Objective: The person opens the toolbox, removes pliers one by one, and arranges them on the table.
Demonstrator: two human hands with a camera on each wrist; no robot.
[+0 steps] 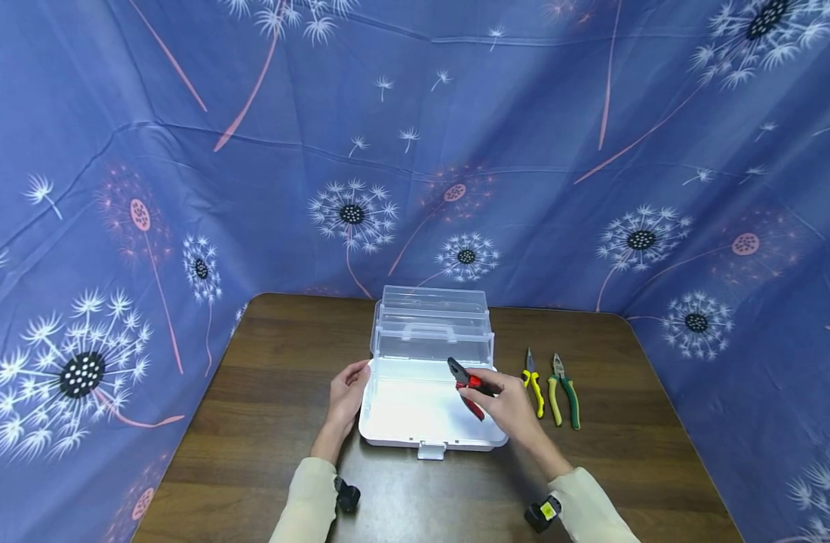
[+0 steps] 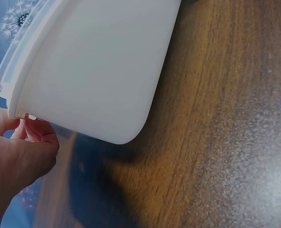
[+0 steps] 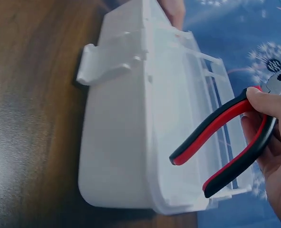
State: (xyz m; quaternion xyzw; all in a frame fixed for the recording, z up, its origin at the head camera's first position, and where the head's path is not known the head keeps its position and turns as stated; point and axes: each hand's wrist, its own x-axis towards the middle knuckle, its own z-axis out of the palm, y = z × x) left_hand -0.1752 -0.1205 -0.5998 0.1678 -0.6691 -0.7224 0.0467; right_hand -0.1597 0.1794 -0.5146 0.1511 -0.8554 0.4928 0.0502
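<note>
A white plastic storage box (image 1: 422, 403) stands on the table with its clear lid (image 1: 431, 324) raised at the back. My left hand (image 1: 348, 392) is at the box's left side; in the left wrist view its curled fingers (image 2: 43, 133) hold the rim near the hinge corner. Above the box's inside, my right hand (image 1: 506, 400) grips red-and-black combination pliers (image 3: 226, 118) near the pivot. Their metal jaws point away to the back left in the head view, and the handles are spread apart.
Right of the box lie yellow-and-black long-nose pliers (image 1: 536, 388) and green-and-yellow pliers (image 1: 564, 396), side by side. A white latch (image 1: 431, 451) sticks out from the box front. Behind the wooden table (image 1: 286, 347) hangs a blue dandelion-patterned cloth (image 1: 265, 211).
</note>
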